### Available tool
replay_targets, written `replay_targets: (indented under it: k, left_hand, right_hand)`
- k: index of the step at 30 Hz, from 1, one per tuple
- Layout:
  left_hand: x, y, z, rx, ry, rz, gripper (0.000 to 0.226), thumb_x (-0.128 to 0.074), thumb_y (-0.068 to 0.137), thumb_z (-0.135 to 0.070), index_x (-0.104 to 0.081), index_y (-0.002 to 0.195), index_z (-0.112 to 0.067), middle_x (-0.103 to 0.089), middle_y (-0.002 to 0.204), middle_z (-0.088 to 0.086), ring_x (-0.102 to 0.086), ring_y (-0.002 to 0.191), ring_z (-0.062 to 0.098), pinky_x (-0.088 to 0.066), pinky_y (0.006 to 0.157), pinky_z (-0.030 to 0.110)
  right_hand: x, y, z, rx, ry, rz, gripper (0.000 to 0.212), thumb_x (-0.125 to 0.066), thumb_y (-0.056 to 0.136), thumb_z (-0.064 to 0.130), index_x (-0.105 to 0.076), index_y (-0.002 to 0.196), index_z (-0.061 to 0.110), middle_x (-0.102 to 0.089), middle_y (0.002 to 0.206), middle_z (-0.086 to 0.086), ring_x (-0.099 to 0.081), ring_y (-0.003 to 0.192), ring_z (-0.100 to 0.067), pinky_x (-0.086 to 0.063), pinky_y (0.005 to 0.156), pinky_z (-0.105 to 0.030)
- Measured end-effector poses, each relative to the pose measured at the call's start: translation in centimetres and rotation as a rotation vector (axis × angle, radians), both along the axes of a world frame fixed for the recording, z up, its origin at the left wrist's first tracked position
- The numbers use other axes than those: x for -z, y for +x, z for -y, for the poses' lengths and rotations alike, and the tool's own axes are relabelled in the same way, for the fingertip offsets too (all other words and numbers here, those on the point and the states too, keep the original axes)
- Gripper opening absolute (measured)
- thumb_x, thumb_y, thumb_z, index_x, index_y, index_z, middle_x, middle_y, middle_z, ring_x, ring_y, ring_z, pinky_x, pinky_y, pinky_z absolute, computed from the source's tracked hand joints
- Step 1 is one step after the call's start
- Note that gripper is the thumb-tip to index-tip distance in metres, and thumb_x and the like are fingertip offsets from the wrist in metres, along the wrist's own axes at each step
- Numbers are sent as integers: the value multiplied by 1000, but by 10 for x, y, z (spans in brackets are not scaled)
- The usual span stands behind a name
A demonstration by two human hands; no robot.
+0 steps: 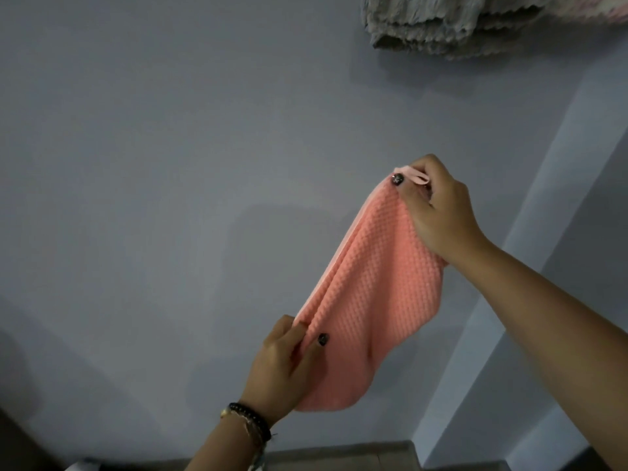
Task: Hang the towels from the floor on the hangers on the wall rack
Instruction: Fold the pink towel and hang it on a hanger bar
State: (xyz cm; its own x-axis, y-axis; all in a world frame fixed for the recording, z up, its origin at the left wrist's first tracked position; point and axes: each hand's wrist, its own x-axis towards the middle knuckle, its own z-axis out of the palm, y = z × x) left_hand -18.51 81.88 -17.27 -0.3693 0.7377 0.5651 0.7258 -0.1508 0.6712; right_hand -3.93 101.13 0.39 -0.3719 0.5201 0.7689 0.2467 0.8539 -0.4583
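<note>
Head view – pink waffle-weave towel stretched btwn left hand & right hand.

Two bare arms come up from the bottom of the frame, with no sleeves on them. The left hand, low in the middle, has a dark painted thumbnail with tiny sparkles. Its wrist wears a bracelet of round black beads and a thin stringy band beside it. The right hand, right of the middle, has the same dark sparkly nail polish.
</note>
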Motion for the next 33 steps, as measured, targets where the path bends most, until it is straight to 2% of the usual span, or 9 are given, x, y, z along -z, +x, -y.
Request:
replay_targets:
  k: [8,11,15,20,22,24,27,30,33]
  left_hand:
    - [-7,-40,3,-93,68,35,36,-37,93,-44,-47,73,-17,-50,67,-9,-47,63,5,-34,56,13]
    - [-23,-52,6,-59,40,-49,35,-39,92,-48,-39,64,-26,-45,58,-14,-40,53,2,-31,51,14]
    - [-47,-64,13,35,5,-124,43,-57,82,-57,-45,62,-21,-42,53,-12,-38,48,2,-30,47,12]
    - [-68,-75,12,46,-316,-224,49,-86,60,-48,-49,73,-20,-57,65,-6,-53,59,11,-42,50,21]
    - [-66,-78,9,24,-242,-18,46,-89,58,-38,-54,82,-20,-64,74,0,-59,63,10,-46,51,23]
    - [-59,-84,9,112,-44,451,54,-86,58,-31,-62,105,-19,-72,93,-2,-67,81,7,-52,63,21]
    - [-38,-89,9,316,101,1091,45,-71,80,-19,-62,122,-7,-63,128,13,-63,114,24,-52,88,37]
    - [-20,-72,3,221,75,1156,33,-56,90,-23,-64,118,-8,-65,125,11,-64,113,22,-47,92,40]
    - [-17,-50,-6,-76,90,816,21,-48,100,-24,-65,113,-23,-71,113,-3,-64,107,9,-48,86,30]
  right_hand:
    - [30,29,-31,145,67,67,17,-41,97,43,-44,95,27,-54,69,11,-56,64,-20,-46,59,-36]
    - [38,35,-37,145,49,55,14,-43,98,40,-46,98,26,-58,77,5,-57,68,-20,-44,60,-32]
    - [41,42,-42,162,-5,21,6,-43,98,39,-41,94,35,-55,74,14,-51,64,2,-35,54,-18]
    - [43,43,-44,184,-121,15,7,-44,99,32,-43,94,28,-55,74,12,-51,68,2,-34,54,-17]
    - [42,41,-44,203,-158,-30,8,-44,99,30,-44,95,24,-54,73,11,-51,66,2,-33,54,-16]
    - [39,40,-43,222,-184,-86,11,-43,100,30,-47,97,21,-53,73,12,-50,63,4,-33,52,-10]
    - [34,39,-40,226,-218,-118,13,-43,99,31,-50,99,20,-52,76,15,-49,65,8,-31,51,-4]
    - [29,35,-32,210,-214,-121,16,-43,99,31,-50,99,17,-52,76,14,-49,66,7,-32,52,-4]
    - [26,31,-24,187,-190,-125,19,-42,100,32,-49,98,15,-54,74,11,-50,62,3,-32,50,-6]
